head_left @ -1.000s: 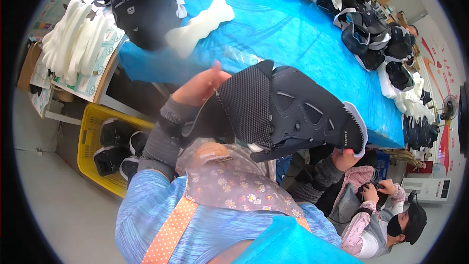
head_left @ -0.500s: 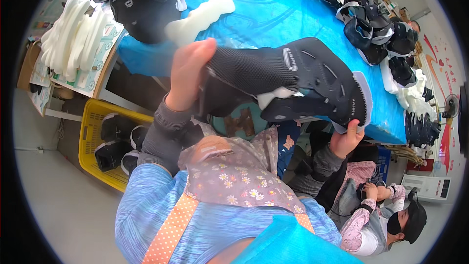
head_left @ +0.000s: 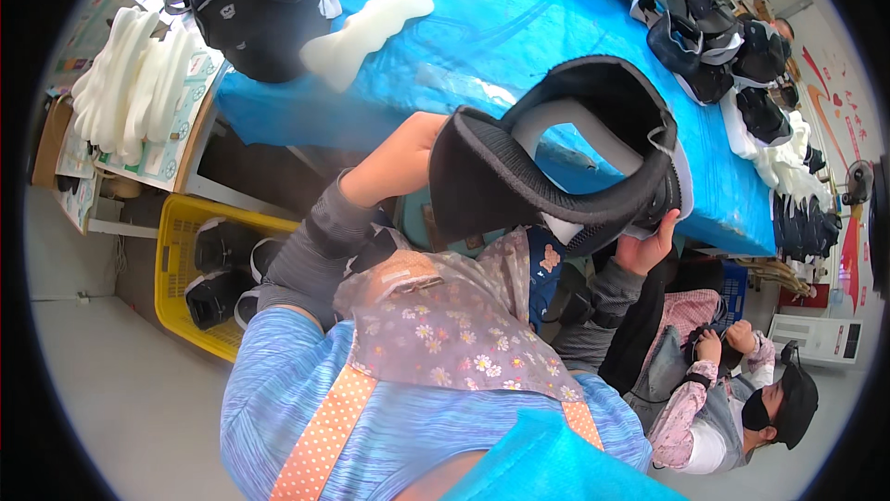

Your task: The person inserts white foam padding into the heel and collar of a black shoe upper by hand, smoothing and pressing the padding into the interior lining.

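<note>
At centre frame, a black padded fabric brace with a white liner (head_left: 565, 158) is held up over the blue plastic-covered table (head_left: 482, 28), its open hollow turned toward the camera. The left hand (head_left: 403, 163) closes on its left edge; the right hand (head_left: 649, 240) cups the lower right, thumb up, steadying it.

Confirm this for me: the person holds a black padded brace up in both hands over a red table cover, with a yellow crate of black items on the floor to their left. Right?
Not quite. The head view shows the table cover is blue, not red. The rest holds: left hand and right hand hold the black padded brace, and the yellow crate sits on the floor to the left.
</note>
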Demonstrator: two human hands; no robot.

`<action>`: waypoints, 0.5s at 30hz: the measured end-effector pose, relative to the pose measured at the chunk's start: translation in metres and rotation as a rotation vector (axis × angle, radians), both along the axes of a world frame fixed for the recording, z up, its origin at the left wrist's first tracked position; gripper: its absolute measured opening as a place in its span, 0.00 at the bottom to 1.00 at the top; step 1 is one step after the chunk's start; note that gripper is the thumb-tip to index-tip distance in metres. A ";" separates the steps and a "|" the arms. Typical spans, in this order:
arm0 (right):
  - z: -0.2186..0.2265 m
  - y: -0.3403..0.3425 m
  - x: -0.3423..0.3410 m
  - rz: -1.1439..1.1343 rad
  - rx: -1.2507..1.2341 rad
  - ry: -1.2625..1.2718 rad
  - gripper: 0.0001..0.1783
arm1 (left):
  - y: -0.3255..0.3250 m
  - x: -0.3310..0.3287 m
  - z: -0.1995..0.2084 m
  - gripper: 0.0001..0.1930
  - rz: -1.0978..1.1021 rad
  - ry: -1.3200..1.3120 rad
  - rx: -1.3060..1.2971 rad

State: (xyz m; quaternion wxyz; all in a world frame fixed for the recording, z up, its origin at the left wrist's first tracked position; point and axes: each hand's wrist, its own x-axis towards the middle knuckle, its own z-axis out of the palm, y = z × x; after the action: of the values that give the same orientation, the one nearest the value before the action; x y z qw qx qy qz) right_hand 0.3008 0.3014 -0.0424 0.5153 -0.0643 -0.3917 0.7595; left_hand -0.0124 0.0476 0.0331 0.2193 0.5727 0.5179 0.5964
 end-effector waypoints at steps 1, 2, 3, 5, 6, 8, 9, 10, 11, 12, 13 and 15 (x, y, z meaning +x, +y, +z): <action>-0.001 -0.002 -0.001 -0.017 -0.012 -0.023 0.28 | -0.002 -0.001 -0.001 0.14 -0.037 0.030 0.010; -0.001 -0.003 -0.001 -0.034 -0.025 -0.045 0.28 | -0.004 0.003 0.004 0.13 -0.068 -0.066 -0.026; -0.004 -0.003 0.000 0.002 -0.041 -0.018 0.28 | -0.005 0.006 0.008 0.13 -0.096 -0.166 -0.062; -0.008 -0.006 0.000 0.019 -0.055 0.014 0.28 | -0.007 0.009 0.011 0.12 -0.040 -0.014 -0.095; -0.010 -0.009 0.000 0.041 -0.067 0.044 0.27 | -0.006 0.011 0.006 0.12 0.006 0.117 -0.091; -0.013 -0.010 -0.002 0.006 -0.097 0.029 0.27 | -0.005 0.014 -0.005 0.11 0.115 0.376 -0.078; -0.013 -0.010 -0.003 -0.030 -0.123 0.013 0.27 | -0.001 0.014 -0.009 0.10 0.168 0.385 -0.016; -0.014 -0.009 -0.001 -0.032 -0.126 0.015 0.27 | 0.001 0.014 -0.009 0.10 0.222 0.394 0.046; -0.013 -0.008 0.001 -0.086 -0.105 -0.029 0.26 | -0.008 0.012 -0.006 0.12 0.184 0.053 -0.178; -0.013 -0.006 0.004 -0.146 -0.084 -0.071 0.26 | -0.016 0.010 0.008 0.15 0.135 -0.286 -0.399; -0.007 -0.008 0.007 -0.147 0.002 -0.112 0.25 | -0.019 0.010 0.013 0.19 0.117 -0.360 -0.310; -0.007 -0.009 0.007 -0.140 0.031 -0.144 0.24 | -0.023 0.018 0.024 0.19 0.140 -0.473 -0.289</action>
State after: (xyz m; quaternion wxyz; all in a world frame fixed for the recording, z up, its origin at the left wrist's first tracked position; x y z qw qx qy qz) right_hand 0.3074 0.2926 -0.0499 0.5387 -0.1381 -0.4338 0.7089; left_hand 0.0060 0.0244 0.0574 0.3717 0.3436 0.5702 0.6470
